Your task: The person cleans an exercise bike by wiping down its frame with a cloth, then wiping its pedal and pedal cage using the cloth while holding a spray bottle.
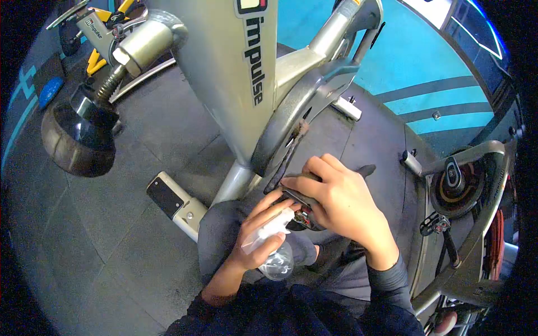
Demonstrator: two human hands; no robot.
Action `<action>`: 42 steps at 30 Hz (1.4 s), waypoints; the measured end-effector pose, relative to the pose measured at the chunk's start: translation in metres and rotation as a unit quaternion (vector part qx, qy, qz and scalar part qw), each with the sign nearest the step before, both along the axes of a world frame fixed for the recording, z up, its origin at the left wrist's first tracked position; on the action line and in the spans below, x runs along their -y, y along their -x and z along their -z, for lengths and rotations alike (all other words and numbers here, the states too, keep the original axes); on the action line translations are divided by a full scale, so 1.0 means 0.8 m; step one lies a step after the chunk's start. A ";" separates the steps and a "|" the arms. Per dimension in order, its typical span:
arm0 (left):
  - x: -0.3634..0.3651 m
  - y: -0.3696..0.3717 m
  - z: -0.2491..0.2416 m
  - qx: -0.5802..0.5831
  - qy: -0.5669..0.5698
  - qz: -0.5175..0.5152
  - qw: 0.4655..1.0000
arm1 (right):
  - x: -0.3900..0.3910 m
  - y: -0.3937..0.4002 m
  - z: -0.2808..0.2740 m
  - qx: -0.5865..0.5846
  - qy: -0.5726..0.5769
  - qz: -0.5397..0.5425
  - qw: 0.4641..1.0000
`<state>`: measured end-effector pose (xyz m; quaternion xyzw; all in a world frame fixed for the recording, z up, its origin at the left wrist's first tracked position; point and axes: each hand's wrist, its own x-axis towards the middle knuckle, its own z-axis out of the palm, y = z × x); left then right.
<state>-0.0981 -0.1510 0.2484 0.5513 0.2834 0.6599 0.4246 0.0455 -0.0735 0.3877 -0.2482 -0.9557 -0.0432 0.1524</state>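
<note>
My left hand (260, 232) is closed around a clear plastic bottle (278, 264) with a white top that looks like a spray head. Its fingertips reach up to the dark pedal (305, 218) of an exercise bike. From above, my right hand (342, 196) is closed on a dark flat part at this pedal, its fingers bent and the thumb underneath. Much of the pedal is hidden by both hands. A worn crank arm (287, 159) runs up from there beside the bike's flywheel cover (297, 112).
The grey "impulse" bike frame (230, 67) rises in front, with a floor foot (174, 204) at left. A dark rounded part (78, 137) hangs on a threaded rod. Another bike (465, 224) stands at right. Dark tiles (84, 224) cover the floor.
</note>
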 end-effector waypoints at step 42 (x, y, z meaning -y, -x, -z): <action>0.002 0.004 -0.012 -0.099 0.016 -0.059 0.993 | 0.026 -0.010 0.003 -0.035 0.021 0.019 0.999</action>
